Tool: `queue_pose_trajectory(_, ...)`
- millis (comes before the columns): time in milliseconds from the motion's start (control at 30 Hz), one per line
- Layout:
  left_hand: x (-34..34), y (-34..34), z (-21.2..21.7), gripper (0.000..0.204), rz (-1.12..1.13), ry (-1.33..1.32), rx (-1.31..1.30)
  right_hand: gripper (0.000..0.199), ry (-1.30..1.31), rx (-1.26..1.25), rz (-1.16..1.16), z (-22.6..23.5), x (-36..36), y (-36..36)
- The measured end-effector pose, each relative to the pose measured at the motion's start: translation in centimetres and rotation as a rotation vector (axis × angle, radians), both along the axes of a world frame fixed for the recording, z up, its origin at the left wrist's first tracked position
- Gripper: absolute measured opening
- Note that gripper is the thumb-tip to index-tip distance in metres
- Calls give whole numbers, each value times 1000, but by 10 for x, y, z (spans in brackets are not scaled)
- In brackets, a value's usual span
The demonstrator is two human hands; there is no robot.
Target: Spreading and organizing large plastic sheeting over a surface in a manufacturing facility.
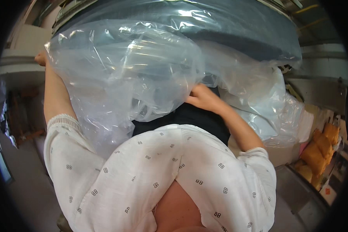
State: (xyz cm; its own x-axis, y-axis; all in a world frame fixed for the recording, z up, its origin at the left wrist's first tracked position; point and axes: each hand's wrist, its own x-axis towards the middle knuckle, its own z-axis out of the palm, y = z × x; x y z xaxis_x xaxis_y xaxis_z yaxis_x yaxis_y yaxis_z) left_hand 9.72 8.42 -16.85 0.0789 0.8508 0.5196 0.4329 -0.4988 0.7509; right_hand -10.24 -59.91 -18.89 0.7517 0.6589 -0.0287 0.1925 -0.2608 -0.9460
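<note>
A big clear plastic sheet spreads in loose, shiny folds across the front of me and hangs down toward my lap. My left hand is stretched out to the far left, closed at the sheet's upper left corner. Close to my body, my right hand is closed at the sheet's lower edge, its fingertips partly hidden by the film and slightly blurred. Beyond lies a wide, dark blue-grey padded piece with a curved edge, also under shiny film. What kind of thing it is, I cannot tell.
More crumpled plastic film hangs down on the right. Yellow-orange bundles lie farther right beside a dark flat surface. A pale ledge or beam runs behind my left hand. Brown wooden pieces stand at the left.
</note>
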Motion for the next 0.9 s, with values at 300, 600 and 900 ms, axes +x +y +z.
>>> queue_pose_trajectory(300, -14, -31, 9, 22, -161, -5, 28, 11, 381, 791, 120, 190, 55, -49)
queue_pose_trajectory(600, -15, 65, -13, 24, -117, 12, 97, 37, -458, -61, 235, 7, -3, 10)
queue_pose_trajectory(900, -31, -8, 7, 24, -175, 68, 36, 26, -72, 395, -165, 173, 23, -9)
